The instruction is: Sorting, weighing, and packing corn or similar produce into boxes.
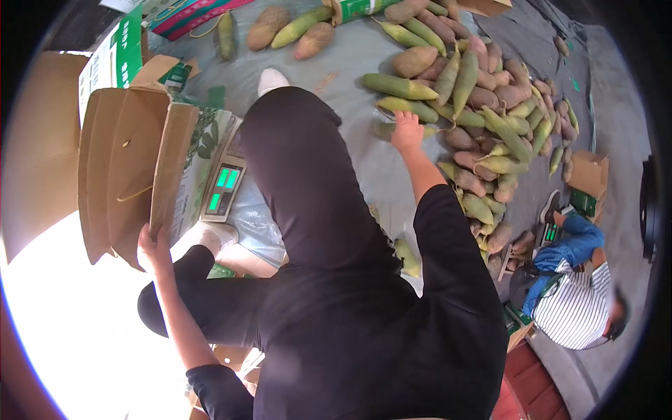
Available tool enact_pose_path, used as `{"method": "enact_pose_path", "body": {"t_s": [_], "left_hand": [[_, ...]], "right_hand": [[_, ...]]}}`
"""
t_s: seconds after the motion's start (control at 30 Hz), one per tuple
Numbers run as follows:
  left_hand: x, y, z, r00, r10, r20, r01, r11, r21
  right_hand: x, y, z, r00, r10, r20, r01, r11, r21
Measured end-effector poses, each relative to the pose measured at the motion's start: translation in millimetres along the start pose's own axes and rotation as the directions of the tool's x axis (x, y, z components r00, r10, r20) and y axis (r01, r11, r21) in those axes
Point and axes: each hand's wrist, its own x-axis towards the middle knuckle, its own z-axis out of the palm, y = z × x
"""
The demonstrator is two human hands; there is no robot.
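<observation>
My left hand [155, 250] grips the near lower edge of an open cardboard box [126, 157], its fingers partly behind the flap. The box sits on a scale [225, 183] with a lit green display. On the right, my right hand [407, 131] lies across a green radish [383, 130] at the near left edge of a produce pile, fingers bent over it. Just beyond its fingertips is another green radish [408, 108]. The heap mixes green radishes with reddish-brown, earthy sweet potatoes [416, 62].
Several loose roots, including a sweet potato [313, 40], lie at the far side on a plastic sheet [329, 84]. A person in a striped shirt [572, 308] crouches at the right beside another scale [551, 233] and an open carton [589, 175]. My knee [294, 133] rises between my hands.
</observation>
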Motion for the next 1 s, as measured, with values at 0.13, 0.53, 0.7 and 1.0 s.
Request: {"method": "enact_pose_path", "body": {"t_s": [0.13, 0.53, 0.7, 1.0], "left_hand": [[-2, 17, -7, 0.999, -0.023, 0.027, 0.024, 1.000, -0.021], [-4, 40, -23, 0.999, -0.001, -0.035, 0.001, 1.000, 0.003], [-7, 38, -27, 0.999, -0.034, -0.013, 0.034, 0.999, -0.010], [-5, 22, -10, 0.993, 0.082, -0.089, -0.088, 0.994, -0.065]], "right_hand": [[1, 2, 22, 0.963, -0.232, 0.140, 0.257, 0.944, -0.207], [-32, 4, 21, 0.943, -0.278, 0.181, 0.324, 0.889, -0.324], [-23, 0, -25, 0.988, -0.151, 0.027, 0.152, 0.984, -0.091], [19, -33, -129, 0.997, 0.007, -0.071, 0.069, 0.153, 0.986]]}}
